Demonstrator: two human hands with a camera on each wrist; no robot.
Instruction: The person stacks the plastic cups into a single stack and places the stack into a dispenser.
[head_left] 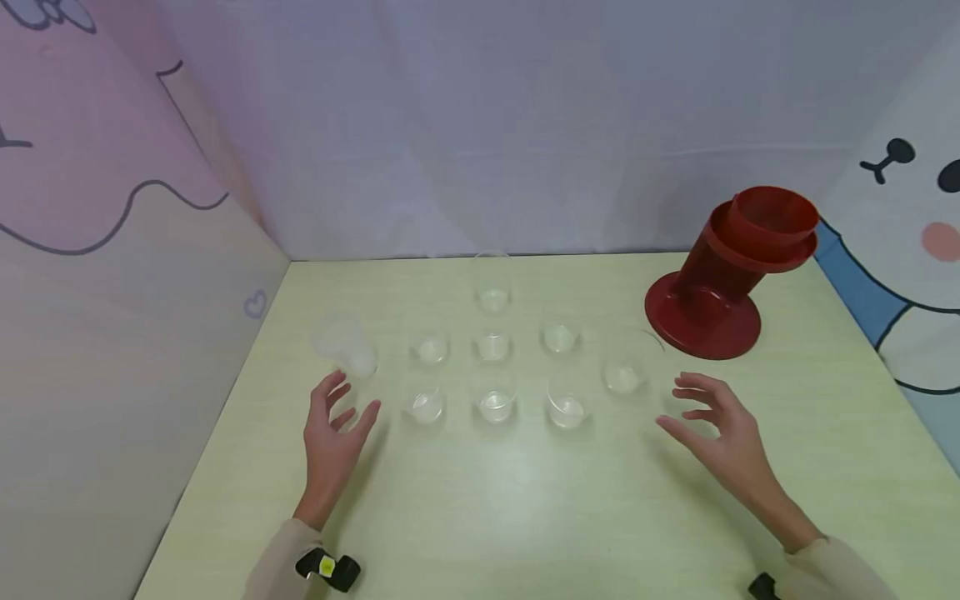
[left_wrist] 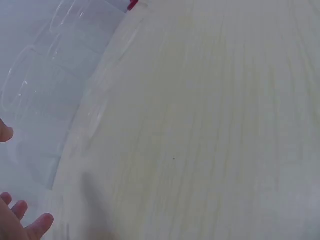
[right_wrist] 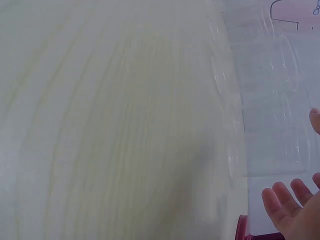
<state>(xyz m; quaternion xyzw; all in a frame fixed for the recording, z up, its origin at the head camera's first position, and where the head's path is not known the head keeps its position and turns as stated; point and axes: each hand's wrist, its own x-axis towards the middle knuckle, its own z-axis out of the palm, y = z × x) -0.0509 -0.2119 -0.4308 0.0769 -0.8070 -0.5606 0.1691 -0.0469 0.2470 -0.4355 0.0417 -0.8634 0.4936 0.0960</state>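
Clear plastic cups are set out in rows at the centre of the head view, with a small stack of cups lying at the left end, just above the left hand. Nothing is held by either hand: the left hand hovers with its fingers spread and relaxed, close to the stack and beside the front-left cup, while the right hand hovers equally loose-fingered just right of the outermost cup.

Risk is judged to lie mostly in the cups themselves. Being light and nearly invisible against the pale surface, they could be clipped and toppled by a spread finger, and one knocked cup could be pushed into its close neighbours. The tilted stack could be rolled away by a careless touch. A red cylindrical holder lying on its side at the upper right could be nudged by the right forearm.

The worktop is a pale yellow-green wood grain, smooth and slightly glossy. It is enclosed by fabric walls: plain grey at the back, pink cartoon print at the upper left, a white cartoon face at the upper right.
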